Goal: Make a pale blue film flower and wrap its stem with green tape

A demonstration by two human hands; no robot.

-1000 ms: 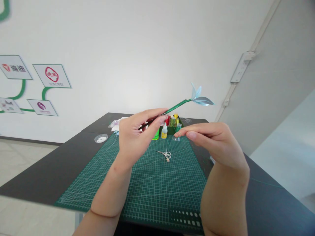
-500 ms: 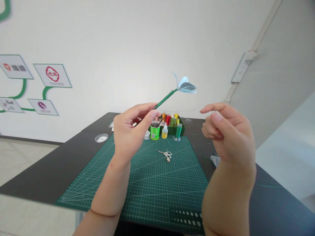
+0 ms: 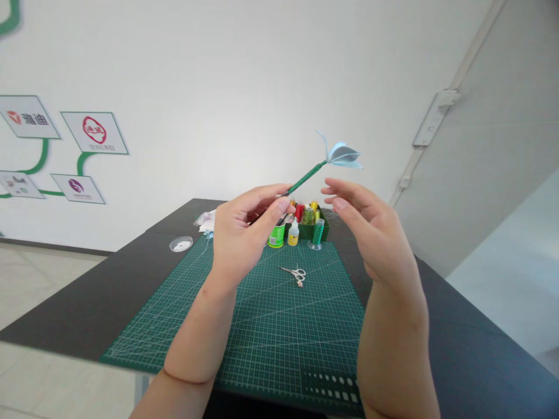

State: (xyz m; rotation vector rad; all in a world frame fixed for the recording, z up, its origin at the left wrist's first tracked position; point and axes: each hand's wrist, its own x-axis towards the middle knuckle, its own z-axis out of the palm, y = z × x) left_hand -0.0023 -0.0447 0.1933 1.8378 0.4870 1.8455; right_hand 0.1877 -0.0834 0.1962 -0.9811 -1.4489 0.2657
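Observation:
My left hand (image 3: pixel 244 233) is raised above the green cutting mat (image 3: pixel 262 326) and pinches a green-wrapped stem (image 3: pixel 305 179). The stem slants up to the right and ends in pale blue petals (image 3: pixel 343 155). My right hand (image 3: pixel 371 233) hovers just right of the stem, fingers stretched toward it and slightly apart, nothing visible in them. Small scissors (image 3: pixel 294 272) lie on the mat below the hands.
A dark green box of coloured thread spools (image 3: pixel 308 218), a green can (image 3: pixel 276 235), a small glue bottle (image 3: pixel 293 234) and a green spool (image 3: pixel 317 234) stand at the mat's far edge. A round clear dish (image 3: pixel 180 244) sits on the black table (image 3: pixel 78 308) at left.
My right hand, raised and curled half a second ago, has come down and left toward the stem with its fingers stretched out. The stem and petals have shifted slightly to the right.

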